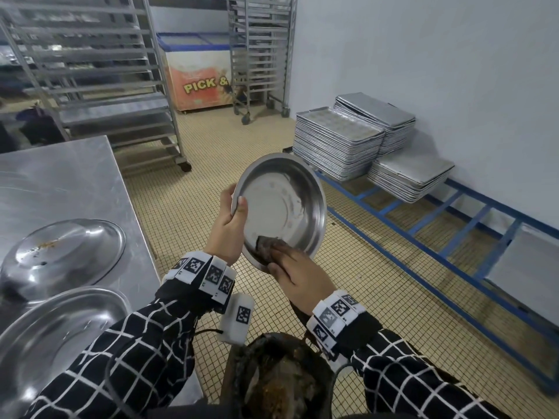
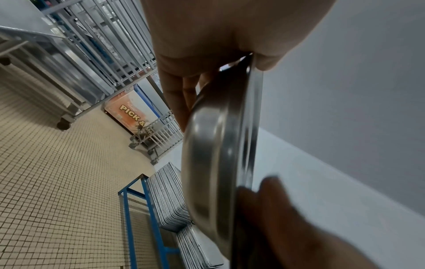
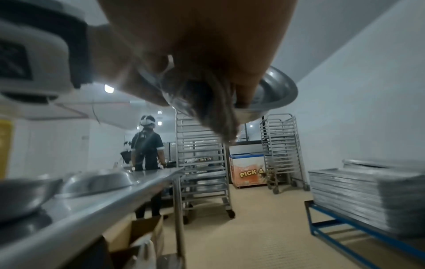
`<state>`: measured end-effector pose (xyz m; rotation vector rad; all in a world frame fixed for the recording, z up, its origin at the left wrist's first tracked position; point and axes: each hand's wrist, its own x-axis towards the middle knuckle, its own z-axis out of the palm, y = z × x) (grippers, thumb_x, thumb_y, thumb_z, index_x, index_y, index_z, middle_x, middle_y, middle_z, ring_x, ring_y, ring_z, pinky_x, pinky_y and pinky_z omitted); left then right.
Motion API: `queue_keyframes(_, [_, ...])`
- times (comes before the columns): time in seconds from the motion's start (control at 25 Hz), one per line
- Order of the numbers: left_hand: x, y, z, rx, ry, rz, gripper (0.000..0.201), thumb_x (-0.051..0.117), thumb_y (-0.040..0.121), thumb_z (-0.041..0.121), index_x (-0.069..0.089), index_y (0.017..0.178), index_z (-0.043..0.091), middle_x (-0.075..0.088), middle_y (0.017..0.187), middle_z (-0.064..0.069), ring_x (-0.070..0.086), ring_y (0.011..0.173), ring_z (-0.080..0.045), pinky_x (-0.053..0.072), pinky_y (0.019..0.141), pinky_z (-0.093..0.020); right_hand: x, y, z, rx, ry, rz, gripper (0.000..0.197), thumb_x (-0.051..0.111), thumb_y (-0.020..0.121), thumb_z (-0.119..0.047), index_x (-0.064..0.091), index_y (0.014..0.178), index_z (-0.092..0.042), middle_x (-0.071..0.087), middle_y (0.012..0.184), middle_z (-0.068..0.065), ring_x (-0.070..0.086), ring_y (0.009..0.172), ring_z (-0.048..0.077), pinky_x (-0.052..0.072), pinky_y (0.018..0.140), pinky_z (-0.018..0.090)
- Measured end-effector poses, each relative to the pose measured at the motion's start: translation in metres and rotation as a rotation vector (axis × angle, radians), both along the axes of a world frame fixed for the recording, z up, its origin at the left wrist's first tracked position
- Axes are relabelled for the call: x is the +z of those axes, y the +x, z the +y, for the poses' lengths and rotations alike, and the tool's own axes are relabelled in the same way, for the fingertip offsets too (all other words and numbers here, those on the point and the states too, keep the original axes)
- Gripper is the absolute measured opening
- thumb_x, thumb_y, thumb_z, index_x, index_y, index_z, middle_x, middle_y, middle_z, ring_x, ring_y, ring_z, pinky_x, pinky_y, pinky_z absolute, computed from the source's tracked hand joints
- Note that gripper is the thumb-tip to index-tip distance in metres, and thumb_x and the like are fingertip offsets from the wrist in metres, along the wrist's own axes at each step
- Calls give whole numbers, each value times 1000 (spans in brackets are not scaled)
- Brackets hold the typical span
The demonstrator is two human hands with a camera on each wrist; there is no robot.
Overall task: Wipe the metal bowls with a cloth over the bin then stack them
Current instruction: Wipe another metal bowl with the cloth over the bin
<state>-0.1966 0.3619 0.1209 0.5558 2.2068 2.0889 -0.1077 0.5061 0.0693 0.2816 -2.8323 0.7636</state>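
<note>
My left hand [image 1: 234, 219] grips a shallow metal bowl [image 1: 281, 204] by its left rim, thumb inside, and holds it tilted towards me above the floor. My right hand [image 1: 298, 278] holds a dark brown cloth [image 1: 270, 246] against the bowl's lower inside edge. A dark, dirty bin [image 1: 278, 379] stands below my wrists. The left wrist view shows the bowl [image 2: 220, 163] edge-on under my left hand [image 2: 207, 45]. In the right wrist view the cloth [image 3: 216, 112] hangs from my fingers in front of the bowl [image 3: 276, 92].
A steel table [image 1: 60, 176] on my left carries an upturned bowl [image 1: 63, 252] with crumbs and a second bowl [image 1: 60, 328] nearer me. Stacked baking trays [image 1: 338, 143] sit on a blue frame [image 1: 423, 237] on the right. Trolley racks [image 1: 121, 86] and a freezer [image 1: 199, 77] stand behind. A person [image 3: 147, 145] stands beyond the table.
</note>
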Motion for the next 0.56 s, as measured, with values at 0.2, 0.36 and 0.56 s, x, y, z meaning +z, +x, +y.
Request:
queue_keyframes(0.2, [-1,0,4,0,1,7,33,31,104,36,30,136,30,57,116,5,58,104,-5,49,81,-16,7,-4,-37,55,-305,96,50,26,101,-44,33,146,-22,34,150,-9,26,139,0,30,112,25])
queue_keyframes(0.36, [7,-3,-4,1,-9,-2,26,31,103,39,34,128,34,57,109,11,59,100,-6,49,78,-21,-6,1,-13,-44,36,88,52,19,99,-49,38,142,-25,37,147,-8,28,138,7,34,110,30])
queue_keyframes(0.56, [8,8,-3,1,-103,-42,38,31,104,35,35,140,23,57,109,13,59,106,-15,47,68,-10,-23,-5,35,-442,338,-66,59,10,96,-47,20,149,-23,6,159,-2,-10,146,20,-3,117,46])
